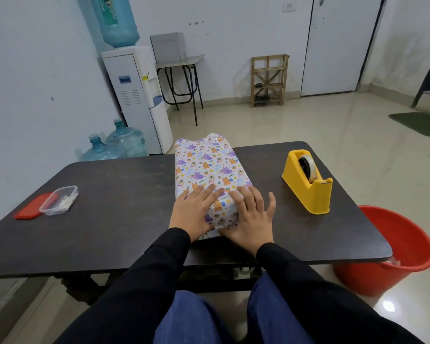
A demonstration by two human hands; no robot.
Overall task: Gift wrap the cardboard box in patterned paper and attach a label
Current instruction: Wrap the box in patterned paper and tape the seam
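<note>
With both hands, left hand (195,211) and right hand (250,214), fingers spread flat on the wrapped box (210,180), press the near-end fold firmly before reaching right for the tape dispenser (308,181).

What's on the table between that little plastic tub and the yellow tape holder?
The wrapped box lies between the tub and the tape holder, with both hands pressed flat on its near end: left hand, right hand. The head view shows this.

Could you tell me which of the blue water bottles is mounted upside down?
The bottle atop the white dispenser; the other two stand upright on the floor beside it.
</note>
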